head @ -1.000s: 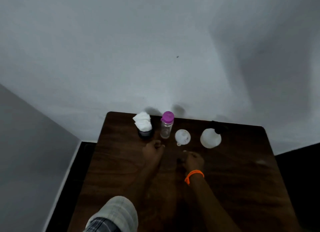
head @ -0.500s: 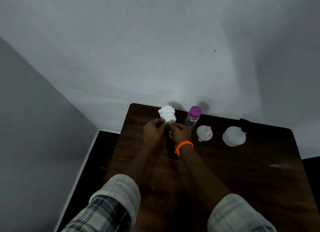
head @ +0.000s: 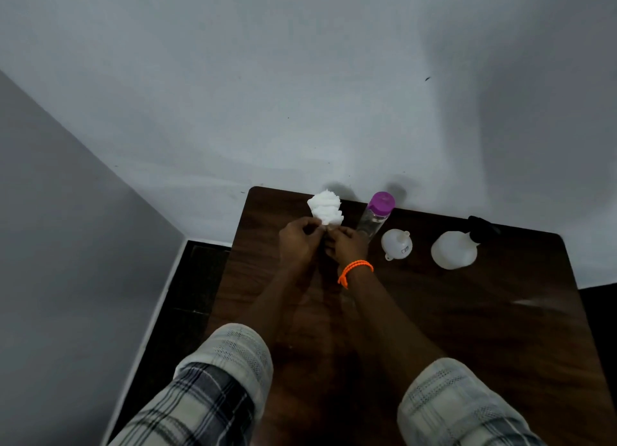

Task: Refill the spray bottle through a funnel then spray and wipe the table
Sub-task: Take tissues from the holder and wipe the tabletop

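Observation:
A wad of white tissues (head: pixel 325 208) stands at the table's far left. My left hand (head: pixel 300 242) and my right hand (head: pixel 345 243), with an orange wristband, meet at its base, fingers curled and pinching the bottom of the wad. They hide the dark holder under it. To the right stands a clear bottle with a purple cap (head: pixel 375 217). Beyond it a white funnel (head: pixel 396 244) lies on the table. Furthest right is the translucent white spray bottle (head: pixel 454 249) with its black spray head; neither hand touches these.
The dark wooden table (head: pixel 467 329) stands against a white wall. Its left edge drops to a dark floor. My plaid sleeves fill the near part of the view.
Both hands have moved from the middle of the table to the far left and closed on the base of the tissue wad. The view has shifted left with them.

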Available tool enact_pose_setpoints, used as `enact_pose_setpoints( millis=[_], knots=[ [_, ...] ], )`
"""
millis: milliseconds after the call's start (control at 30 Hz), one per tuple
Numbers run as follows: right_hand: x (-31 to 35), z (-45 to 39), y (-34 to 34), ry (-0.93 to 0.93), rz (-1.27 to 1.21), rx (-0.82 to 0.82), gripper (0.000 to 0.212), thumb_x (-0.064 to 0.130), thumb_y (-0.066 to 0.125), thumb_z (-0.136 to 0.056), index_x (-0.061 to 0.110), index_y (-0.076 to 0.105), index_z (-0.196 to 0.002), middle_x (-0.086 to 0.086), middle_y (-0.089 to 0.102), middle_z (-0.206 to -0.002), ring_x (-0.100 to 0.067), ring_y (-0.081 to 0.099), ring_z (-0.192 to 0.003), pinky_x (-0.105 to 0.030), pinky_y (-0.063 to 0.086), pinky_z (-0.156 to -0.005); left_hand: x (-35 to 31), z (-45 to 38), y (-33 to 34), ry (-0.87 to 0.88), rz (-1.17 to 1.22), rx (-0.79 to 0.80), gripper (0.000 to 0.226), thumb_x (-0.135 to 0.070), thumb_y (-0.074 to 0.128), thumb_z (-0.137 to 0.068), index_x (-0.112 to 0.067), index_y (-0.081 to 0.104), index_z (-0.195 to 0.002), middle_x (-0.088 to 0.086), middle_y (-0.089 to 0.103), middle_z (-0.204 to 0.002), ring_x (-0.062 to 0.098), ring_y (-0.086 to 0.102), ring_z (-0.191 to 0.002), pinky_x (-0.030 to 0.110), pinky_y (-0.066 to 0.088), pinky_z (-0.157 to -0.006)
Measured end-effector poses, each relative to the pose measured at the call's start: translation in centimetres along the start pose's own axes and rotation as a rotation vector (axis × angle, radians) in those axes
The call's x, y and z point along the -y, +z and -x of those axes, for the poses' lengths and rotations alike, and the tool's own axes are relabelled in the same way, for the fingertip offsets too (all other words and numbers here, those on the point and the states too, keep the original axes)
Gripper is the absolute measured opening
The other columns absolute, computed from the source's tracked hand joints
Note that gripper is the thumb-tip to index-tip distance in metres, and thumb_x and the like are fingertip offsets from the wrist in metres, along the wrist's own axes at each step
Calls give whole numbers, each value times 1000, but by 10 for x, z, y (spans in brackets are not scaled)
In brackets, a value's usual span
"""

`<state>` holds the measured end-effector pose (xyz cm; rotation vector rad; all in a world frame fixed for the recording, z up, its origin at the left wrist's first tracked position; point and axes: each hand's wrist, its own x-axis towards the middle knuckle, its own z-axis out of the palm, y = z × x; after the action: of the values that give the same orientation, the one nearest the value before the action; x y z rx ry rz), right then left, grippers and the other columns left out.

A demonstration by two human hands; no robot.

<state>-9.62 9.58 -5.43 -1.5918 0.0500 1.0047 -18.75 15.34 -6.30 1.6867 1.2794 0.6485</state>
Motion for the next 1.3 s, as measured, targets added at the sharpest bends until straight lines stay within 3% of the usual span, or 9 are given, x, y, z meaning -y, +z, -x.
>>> enact_pose_setpoints(
  millis=[167, 333, 533, 633, 767, 967, 1133, 1200, 1300],
  knots=[
    [-4, 5, -6, 3, -55, -7, 10, 4, 64, -91, 0, 69, -98, -12, 72, -85, -20, 69, -68, -21, 53, -49, -1, 0, 0, -1, 29, -3, 20, -33, 78, -84, -21, 79, -100, -6, 77, -92, 3, 69, -84, 25, 56, -79],
    [2, 6, 2, -14, -110, -3, 5, 9, 75, -87, 11, 71, -84, -9, 74, -80, -18, 70, -68, -24, 55, -54, -1, -1, -1, 4, 39, 30, 13, -27, 76, -86, -21, 80, -97, -9, 75, -85, 0, 68, -79, 25, 57, -75],
    [2, 2, 4, -7, -23, -22, 10, 5, 67, -91, 12, 70, -84, -16, 73, -92, -25, 71, -80, -28, 56, -60, 2, -1, -1, -23, 34, 11, 16, -29, 75, -85, -21, 80, -98, -8, 77, -89, 2, 70, -83, 23, 57, -77],
    [-1, 6, -1, 5, -17, -5, 7, 7, 66, -93, 11, 68, -87, -10, 72, -85, -17, 70, -73, -23, 55, -55, 1, -4, -2, -33, 29, 10, 17, -32, 77, -84, -22, 80, -97, -12, 75, -86, -7, 66, -78, 14, 53, -73],
    [-7, 9, -8, 18, -13, -13, 10, 11, 68, -93, 13, 67, -83, -7, 71, -80, -16, 68, -71, -27, 57, -61, -3, -6, 2, -24, 43, 33, 13, -28, 79, -84, -19, 81, -93, -13, 73, -79, -14, 64, -72, 6, 47, -68],
    [-12, 15, -15, 30, -55, -28, 16, 6, 60, -93, 14, 66, -80, -8, 70, -79, -17, 66, -67, -31, 53, -63, -4, -11, 3, -3, -31, 24, 11, -25, 75, -85, -18, 81, -93, -5, 77, -86, 3, 67, -77, 4, 43, -65],
    [-11, 23, -25, 17, -197, -25, 15, 7, 59, -95, 14, 67, -85, -5, 71, -78, -17, 68, -73, -32, 52, -64, -1, -14, 4, 4, -68, 4, 13, -25, 75, -88, -15, 80, -94, -3, 77, -89, 4, 66, -79, 0, 38, -65],
    [-9, 27, -28, -15, -256, -4, 13, 8, 61, -96, 14, 69, -87, -5, 71, -85, -18, 68, -83, -33, 53, -70, 0, -13, 4, -15, -68, 9, 14, -26, 73, -89, -15, 79, -96, -3, 77, -90, 5, 66, -81, 3, 40, -67],
    [-4, 33, -34, -45, -307, 14, 13, 6, 61, -95, 12, 72, -91, -6, 73, -92, -16, 69, -87, -37, 55, -79, 0, -6, 7, -148, -9, -31, 20, -31, 69, -93, -14, 78, -97, 1, 76, -93, 13, 67, -86, 23, 48, -74]
  ],
)
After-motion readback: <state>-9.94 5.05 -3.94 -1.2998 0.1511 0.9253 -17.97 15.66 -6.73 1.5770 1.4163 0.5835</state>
